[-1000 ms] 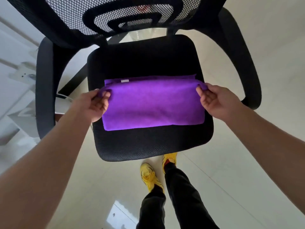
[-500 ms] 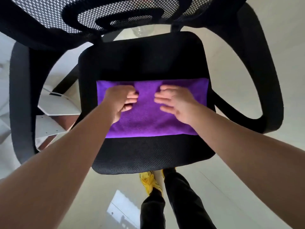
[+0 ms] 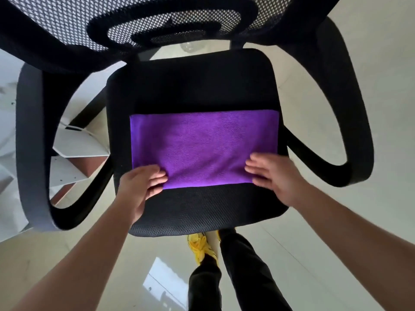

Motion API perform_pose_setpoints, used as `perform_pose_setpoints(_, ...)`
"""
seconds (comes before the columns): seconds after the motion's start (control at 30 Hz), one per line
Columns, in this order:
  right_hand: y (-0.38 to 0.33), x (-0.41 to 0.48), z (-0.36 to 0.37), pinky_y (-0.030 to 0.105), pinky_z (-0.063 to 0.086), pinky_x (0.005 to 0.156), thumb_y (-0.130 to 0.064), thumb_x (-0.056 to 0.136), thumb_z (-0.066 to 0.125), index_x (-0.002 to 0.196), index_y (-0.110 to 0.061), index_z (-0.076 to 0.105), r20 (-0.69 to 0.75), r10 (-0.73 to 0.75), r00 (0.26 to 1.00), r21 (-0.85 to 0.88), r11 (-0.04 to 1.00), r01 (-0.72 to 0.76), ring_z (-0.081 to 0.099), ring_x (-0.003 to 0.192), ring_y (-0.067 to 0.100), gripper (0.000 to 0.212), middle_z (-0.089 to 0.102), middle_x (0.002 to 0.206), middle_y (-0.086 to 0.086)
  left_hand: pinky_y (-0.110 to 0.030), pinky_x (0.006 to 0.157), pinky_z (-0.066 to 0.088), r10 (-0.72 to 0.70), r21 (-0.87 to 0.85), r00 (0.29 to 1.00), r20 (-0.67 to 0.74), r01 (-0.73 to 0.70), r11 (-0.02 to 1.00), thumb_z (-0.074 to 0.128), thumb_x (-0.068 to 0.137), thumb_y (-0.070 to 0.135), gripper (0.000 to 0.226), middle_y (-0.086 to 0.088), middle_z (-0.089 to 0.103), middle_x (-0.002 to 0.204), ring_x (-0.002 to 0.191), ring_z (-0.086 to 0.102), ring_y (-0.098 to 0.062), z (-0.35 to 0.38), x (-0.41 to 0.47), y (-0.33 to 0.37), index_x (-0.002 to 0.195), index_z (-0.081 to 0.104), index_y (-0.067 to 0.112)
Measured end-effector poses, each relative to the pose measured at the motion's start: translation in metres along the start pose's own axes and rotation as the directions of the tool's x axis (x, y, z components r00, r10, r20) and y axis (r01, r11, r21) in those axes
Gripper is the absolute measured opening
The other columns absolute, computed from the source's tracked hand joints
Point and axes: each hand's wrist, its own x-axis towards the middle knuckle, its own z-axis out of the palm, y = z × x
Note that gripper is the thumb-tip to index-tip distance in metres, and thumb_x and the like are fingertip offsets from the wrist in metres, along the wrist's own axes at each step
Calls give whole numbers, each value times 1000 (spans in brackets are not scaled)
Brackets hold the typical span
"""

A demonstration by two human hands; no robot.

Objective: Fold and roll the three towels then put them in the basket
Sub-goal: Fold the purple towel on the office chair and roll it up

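While the folded purple towel point(image 3: 202, 149) is lying on the chair seat point(image 3: 202, 86) between your hands, your right hand point(image 3: 276, 176) is pressing it flat-fingered; your left hand point(image 3: 143, 182) is curling at its corner, perhaps pinching, can't tell.

we take this for an indoor room, an office or a home workroom; we cannot tell which. the plainest sign is a black office chair point(image 3: 202, 86) with a see-through mesh backrest point(image 3: 67, 21), a padded seat and looped armrests point(image 3: 29, 142). it stands on a pale, glossy floor point(image 3: 336, 221) with thin joint lines, and the floor mirrors a bright patch of light point(image 3: 161, 281). on the left we see white panel furniture point(image 3: 76, 144) with brown parts, like low shelving.
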Motion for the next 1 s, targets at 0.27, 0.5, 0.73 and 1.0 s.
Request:
perform_pose_setpoints(0.27,48,0,-39,29,49,78,-40,78,72,98,-20,71,-379,-304,874,-399,906,142,66,83,13,29,69,81,-11,-32,69,50,511,650,843,-170,-294,701,63,80,8,10,-6,70,79,74,65,-26,-10,-13,-19,84,66,16)
perform_pose_setpoints(0.5,-5,37,-1,36,51,88,-47,66,82,106,-14,66,-329,-337,882,-474,867,154,65,95,21,55,68,100,-1,-50,113,24,494,728,550,673,-611,-311,80,65,48,104,-15,15,159,145,15,-36,77,-6,19,150,25,23)
perform_pose_setpoints(0.73,-26,40,-23,42,57,78,-25,72,78,83,-19,67,-127,-208,970,-260,950,170,68,86,21,17,71,93,1,-59,117,-1,327,737,685,651,-469,-486,70,47,79,147,-17,-21,157,145,-19,-37,100,28,28,149,-20,23)
perform_pose_setpoints(1.0,-52,-15,5,25,52,47,-17,76,79,95,-25,56,87,-355,931,-167,916,365,71,68,8,31,70,91,-2,-50,113,22,615,865,696,371,-500,43,68,75,57,94,-11,18,158,144,17,-31,55,-4,50,150,23,23)
